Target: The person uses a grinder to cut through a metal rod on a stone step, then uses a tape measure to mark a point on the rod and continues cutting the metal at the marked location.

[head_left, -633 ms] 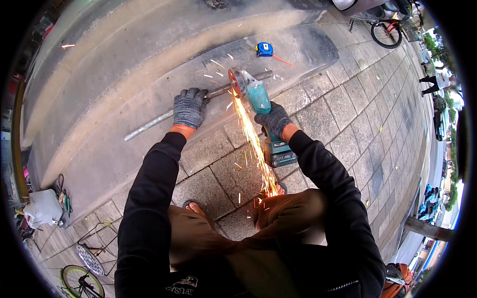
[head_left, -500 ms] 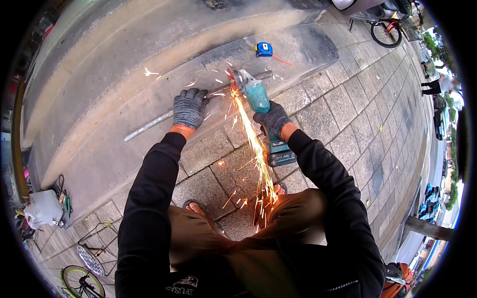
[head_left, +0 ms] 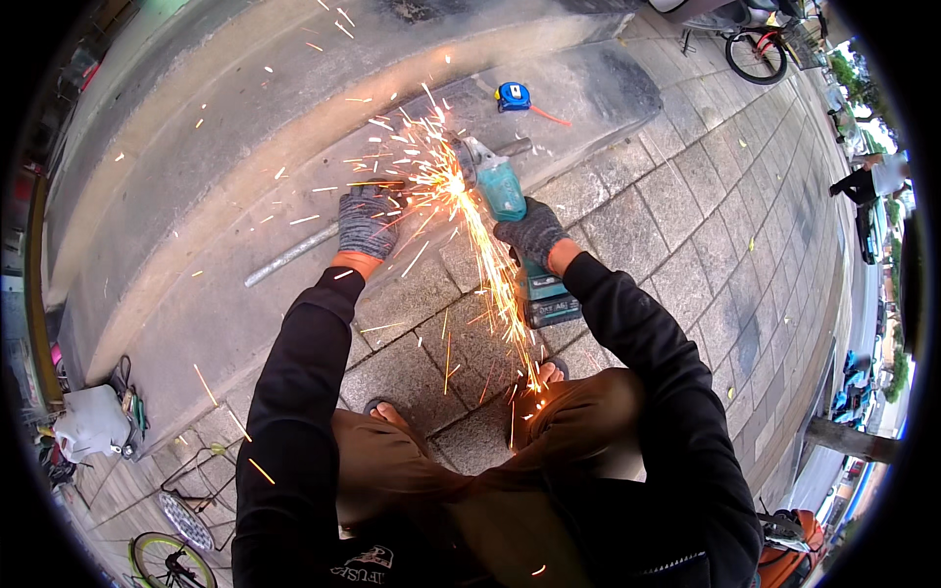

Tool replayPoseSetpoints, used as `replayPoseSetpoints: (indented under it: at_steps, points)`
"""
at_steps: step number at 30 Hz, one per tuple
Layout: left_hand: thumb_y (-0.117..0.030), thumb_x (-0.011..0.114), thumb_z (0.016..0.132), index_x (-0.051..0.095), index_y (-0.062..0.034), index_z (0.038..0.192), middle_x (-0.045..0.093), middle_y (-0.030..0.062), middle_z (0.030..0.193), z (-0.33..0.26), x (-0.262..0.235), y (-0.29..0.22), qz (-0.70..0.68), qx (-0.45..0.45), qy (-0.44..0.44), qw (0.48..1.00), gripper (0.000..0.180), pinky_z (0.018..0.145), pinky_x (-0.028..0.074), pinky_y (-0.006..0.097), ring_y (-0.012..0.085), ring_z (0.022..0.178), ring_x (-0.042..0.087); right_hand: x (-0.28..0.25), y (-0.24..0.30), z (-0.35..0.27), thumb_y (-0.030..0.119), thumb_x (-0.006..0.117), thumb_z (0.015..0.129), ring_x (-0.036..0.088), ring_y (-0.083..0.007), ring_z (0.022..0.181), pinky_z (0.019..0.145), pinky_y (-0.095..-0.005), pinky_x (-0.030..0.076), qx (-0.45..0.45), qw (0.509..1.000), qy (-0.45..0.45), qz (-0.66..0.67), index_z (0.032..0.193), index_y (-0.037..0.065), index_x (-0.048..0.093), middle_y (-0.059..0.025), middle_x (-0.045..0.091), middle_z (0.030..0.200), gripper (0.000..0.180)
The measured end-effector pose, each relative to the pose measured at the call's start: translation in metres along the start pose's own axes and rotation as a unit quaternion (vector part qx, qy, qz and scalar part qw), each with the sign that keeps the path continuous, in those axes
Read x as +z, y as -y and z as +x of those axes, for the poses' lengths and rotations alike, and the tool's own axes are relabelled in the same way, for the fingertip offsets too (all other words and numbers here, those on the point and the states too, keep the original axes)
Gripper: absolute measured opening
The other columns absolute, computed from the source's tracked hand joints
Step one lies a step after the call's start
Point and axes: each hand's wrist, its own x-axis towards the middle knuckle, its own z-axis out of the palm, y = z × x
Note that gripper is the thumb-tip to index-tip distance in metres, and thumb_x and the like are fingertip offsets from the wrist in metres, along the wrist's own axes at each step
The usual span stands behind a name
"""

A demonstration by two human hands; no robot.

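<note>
1. Head view, against the frame of half a second ago: I see the spark shower far wider now, a bright fan bursting up and to the left over the concrete kerb (head_left: 245,147), where before it ran mostly as one narrow stream back toward the knees
2. A stream of sparks (head_left: 490,284) also runs down between my two forearms to the sandalled foot (head_left: 549,374), much as it did earlier
3. My left hand (head_left: 367,221), in a grey knit glove with an orange cuff, has kept its place: fingers curled down over the metal rod (head_left: 294,253), pinning it against the ground
4. My right hand (head_left: 532,235), gloved the same way, is wrapped fully round the body of the teal angle grinder (head_left: 498,186), fingers closed tight on it; the grinder's dark battery block (head_left: 551,302) sits just behind the wrist
5. The rod lies aslant along the edge of the kerb, its far end emerging beyond the grinder near the top; the disc meets it just right of my left hand, though glare hides the contact point
6. A blue tape measure (head_left: 513,95) with an orange strip pulled out lies on the concrete beyond the grinder, unmoved
7. A white bag (head_left: 90,423) sits at the lower left beside a wire frame; a bicycle wheel (head_left: 755,54) shows at the top right
8. I can make out no signs; a pale mark on the battery is too small to tell
</note>
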Motion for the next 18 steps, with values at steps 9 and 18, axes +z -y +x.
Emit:
replayPoseSetpoints:
  at_steps: [9, 18]
  points:
    - [-0.03, 0.073, 0.098, 0.076, -0.0184, 0.129, 0.074, 0.011, 0.12, -0.001, -0.003, 0.001, -0.029, 0.024, -0.05, 0.998, 0.033, 0.09, 0.053, 0.053, 0.0373, 0.108, 0.069, -0.001, -0.002, -0.007, 0.017, 0.088, 0.086, 0.074, -0.0229, 0.07, 0.064, -0.0406, 0.059, 0.016, 1.0, 0.007, -0.003, 0.121, 0.0, 0.072, -0.0125, 0.078, 0.094, 0.042]
    - [-0.032, 0.072, 0.098, 0.076, -0.0187, 0.13, 0.073, 0.0108, 0.126, 0.001, -0.007, 0.002, -0.022, -0.004, -0.015, 1.0, 0.034, 0.093, 0.053, 0.054, 0.0375, 0.112, 0.067, -0.001, -0.019, -0.001, 0.027, 0.089, 0.084, 0.076, -0.0289, 0.095, 0.089, -0.0419, 0.06, -0.027, 0.996, 0.01, -0.084, 0.121, 0.001, 0.072, -0.016, 0.08, 0.104, 0.049]
